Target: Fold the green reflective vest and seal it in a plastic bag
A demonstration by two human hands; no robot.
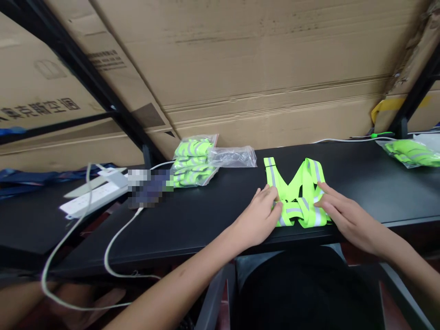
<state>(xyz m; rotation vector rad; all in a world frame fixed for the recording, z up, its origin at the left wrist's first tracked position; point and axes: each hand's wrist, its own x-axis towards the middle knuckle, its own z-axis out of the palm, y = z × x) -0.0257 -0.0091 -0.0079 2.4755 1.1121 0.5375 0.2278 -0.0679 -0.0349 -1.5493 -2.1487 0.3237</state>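
On the black table lies a neon-yellow reflective vest with grey stripes, partly folded, its straps forming a V at the top. My left hand is closed on the vest's left edge, thumb and bent fingers pinching the strap. At the opposite edge, my right hand holds the side strap between thumb and fingers. The fabric under my fingertips is hidden. Both hands rest low over the table, near its front edge.
Bagged neon vests and a clear plastic bag lie at the back. Another bagged vest is at far right. To the left are a white power strip, a cable and a blurred-out device. Cardboard stands behind.
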